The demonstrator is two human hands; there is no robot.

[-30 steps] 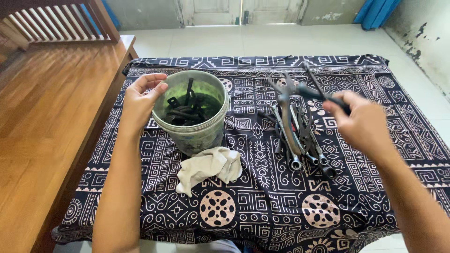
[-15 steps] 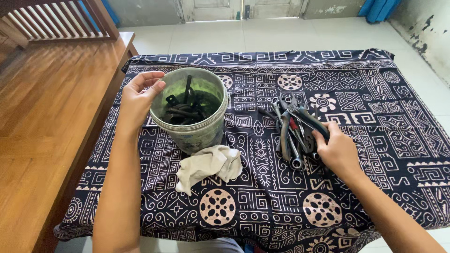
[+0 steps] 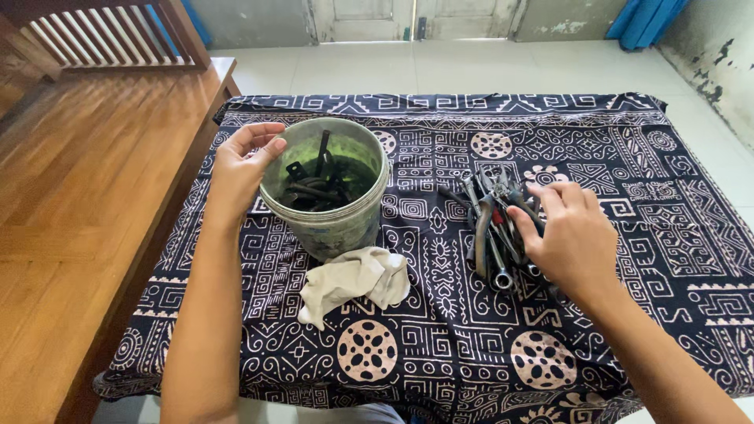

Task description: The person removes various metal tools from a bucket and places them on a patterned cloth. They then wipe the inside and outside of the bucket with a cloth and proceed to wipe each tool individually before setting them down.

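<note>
Left hand grips the bucket rim; right hand, fingers curled, grasps tools on the worktop

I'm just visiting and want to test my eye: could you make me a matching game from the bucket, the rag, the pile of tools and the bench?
Things:
1. bucket
2. rag
3. pile of tools
4. wooden bench

Descriptions:
A. under the right hand
B. crumpled on the patterned cloth
C. rim held by the left hand
D. left of the table

Pairs: 1-C, 2-B, 3-A, 4-D
</note>
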